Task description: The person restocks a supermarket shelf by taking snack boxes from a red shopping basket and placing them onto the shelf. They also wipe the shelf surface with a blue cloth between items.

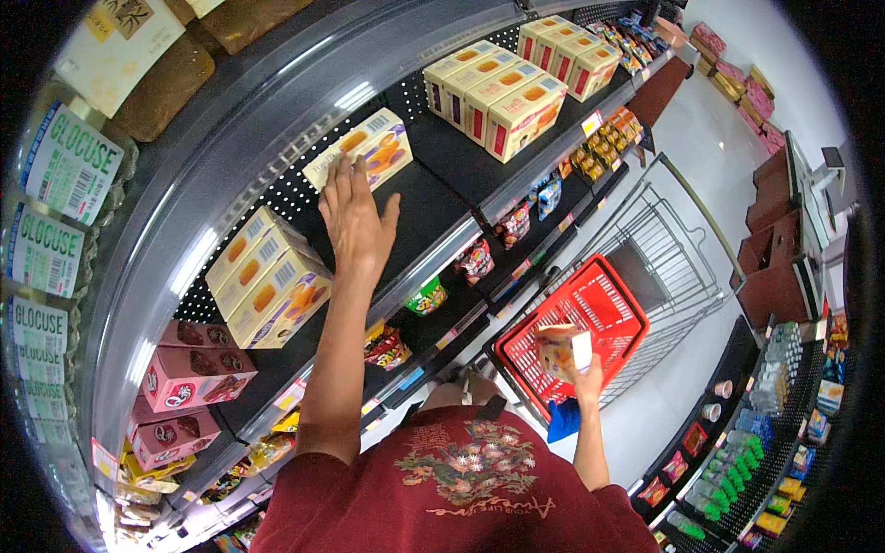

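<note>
On the black shelf, my left hand rests its fingertips against a single cream cake box with purple trim, the thumb held apart. Left of it stands a row of similar cream boxes, side by side. My right hand grips another cream carton with a pale end, above a red plastic shopping basket. The basket sits on a metal shopping cart. Part of the carton is covered by my fingers.
More cream boxes stand farther along the shelf, and pink boxes at its near end. Bagged snacks line the lower shelf. Dark cabinets stand beyond the cart, with a bottle shelf at right.
</note>
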{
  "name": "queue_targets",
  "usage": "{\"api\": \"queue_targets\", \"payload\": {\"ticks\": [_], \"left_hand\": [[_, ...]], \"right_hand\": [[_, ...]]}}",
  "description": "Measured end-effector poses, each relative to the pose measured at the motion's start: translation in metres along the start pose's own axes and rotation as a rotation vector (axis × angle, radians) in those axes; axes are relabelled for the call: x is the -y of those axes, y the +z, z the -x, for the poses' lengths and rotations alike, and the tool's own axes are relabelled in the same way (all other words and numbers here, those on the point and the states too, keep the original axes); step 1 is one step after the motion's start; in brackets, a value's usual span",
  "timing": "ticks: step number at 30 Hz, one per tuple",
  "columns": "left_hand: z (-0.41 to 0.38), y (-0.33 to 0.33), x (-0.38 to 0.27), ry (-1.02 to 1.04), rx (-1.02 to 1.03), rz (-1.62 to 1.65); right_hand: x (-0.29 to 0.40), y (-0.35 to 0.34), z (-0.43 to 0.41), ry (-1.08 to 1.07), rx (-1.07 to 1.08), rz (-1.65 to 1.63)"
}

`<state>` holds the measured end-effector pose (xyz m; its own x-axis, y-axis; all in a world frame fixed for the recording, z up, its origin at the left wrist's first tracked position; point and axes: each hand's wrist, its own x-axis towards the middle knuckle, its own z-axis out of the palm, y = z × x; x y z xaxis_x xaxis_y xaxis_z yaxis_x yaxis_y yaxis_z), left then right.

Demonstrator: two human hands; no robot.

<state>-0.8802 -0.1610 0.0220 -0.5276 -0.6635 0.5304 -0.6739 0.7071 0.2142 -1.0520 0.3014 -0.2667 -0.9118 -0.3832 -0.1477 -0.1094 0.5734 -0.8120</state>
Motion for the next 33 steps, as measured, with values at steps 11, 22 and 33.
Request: {"api": "queue_targets", "payload": {"ticks": [11,22,33], "left_hand": [[-0.053,0.012,0.034,-0.271,0.257,-0.278],[0.002,-0.029,-0.014,-0.121,0.154,0.076],[0.131,-0.003,-0.071,0.065,0.991,0.904]], "right_hand": [[-0.072,0.081,-0.007,-0.136,0.245,0.466],[-0.062,0.062,-0.012,-0.234,0.153,0.341],[0.167,-0.043,-0.014,-0.117,0.676,-0.866]]}}
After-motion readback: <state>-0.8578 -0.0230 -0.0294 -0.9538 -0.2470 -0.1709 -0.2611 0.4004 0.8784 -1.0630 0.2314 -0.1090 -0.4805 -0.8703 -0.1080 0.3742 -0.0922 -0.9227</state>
